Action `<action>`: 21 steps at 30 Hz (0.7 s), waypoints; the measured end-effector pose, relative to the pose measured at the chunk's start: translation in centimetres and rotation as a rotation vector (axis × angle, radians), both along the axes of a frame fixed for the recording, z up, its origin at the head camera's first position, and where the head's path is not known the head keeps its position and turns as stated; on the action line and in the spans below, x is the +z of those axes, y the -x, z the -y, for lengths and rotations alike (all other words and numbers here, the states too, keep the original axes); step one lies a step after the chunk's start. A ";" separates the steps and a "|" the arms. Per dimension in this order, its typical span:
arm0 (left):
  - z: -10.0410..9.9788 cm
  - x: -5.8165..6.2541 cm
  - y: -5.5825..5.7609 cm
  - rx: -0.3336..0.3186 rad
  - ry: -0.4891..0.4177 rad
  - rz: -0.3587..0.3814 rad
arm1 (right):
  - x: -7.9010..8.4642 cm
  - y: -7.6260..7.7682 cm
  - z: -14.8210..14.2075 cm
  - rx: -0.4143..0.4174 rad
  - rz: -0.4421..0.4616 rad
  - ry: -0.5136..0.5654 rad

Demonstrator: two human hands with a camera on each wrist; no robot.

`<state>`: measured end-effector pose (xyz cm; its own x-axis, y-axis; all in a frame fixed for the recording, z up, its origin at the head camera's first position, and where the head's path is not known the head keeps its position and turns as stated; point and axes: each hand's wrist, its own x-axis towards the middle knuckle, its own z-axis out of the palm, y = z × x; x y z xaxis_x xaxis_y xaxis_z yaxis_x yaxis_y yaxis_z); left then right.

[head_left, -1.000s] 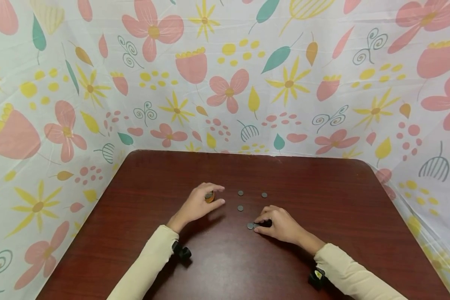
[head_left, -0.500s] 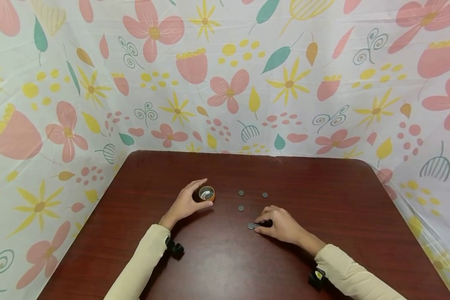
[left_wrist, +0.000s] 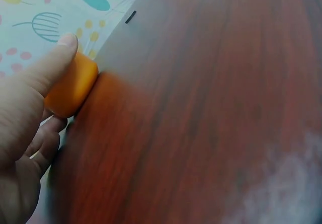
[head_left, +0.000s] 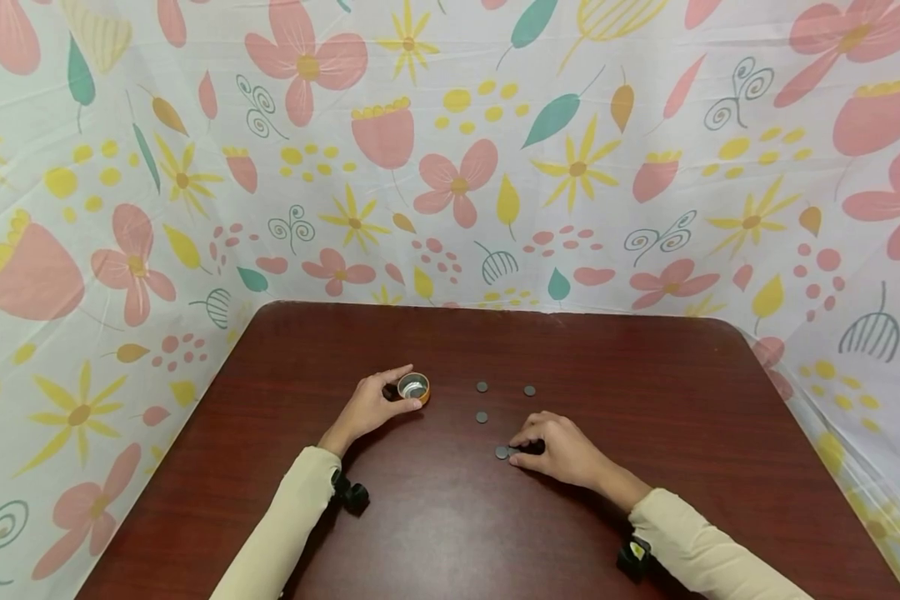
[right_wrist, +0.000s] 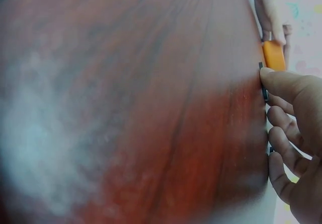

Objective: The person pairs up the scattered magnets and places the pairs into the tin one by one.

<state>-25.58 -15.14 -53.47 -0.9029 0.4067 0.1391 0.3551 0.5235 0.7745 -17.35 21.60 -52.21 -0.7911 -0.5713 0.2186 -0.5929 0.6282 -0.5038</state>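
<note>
My left hand holds a small round orange tin between thumb and fingers at its left side. Its silvery inside faces up in the head view. From the left wrist, the thumb lies along the tin's orange wall with the other fingers bent below. My right hand pinches a small dark grey, coin-like disc at its thumb and fingertips, mostly covered by them. A second such disc lies right at those fingertips. In the right wrist view, a thin dark disc edge shows by the thumb.
More grey discs lie beyond the right hand: one at the back left, one at the back right and one nearer. The brown wooden table has rounded far corners, with a flowered cloth hanging behind.
My left hand has moved left with the tin, which went from tilted to upright. Its fingers spread away half a second ago and now touch the tin again. The right hand has stayed put.
</note>
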 end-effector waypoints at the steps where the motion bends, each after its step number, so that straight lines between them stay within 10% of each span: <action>1: 0.0 0.0 0.0 0.000 0.002 -0.002 | 0.0 0.0 0.0 0.001 -0.002 -0.003; 21: 0.0 0.0 0.1 0.004 0.010 0.002 | 0.0 0.2 0.0 0.062 -0.128 0.008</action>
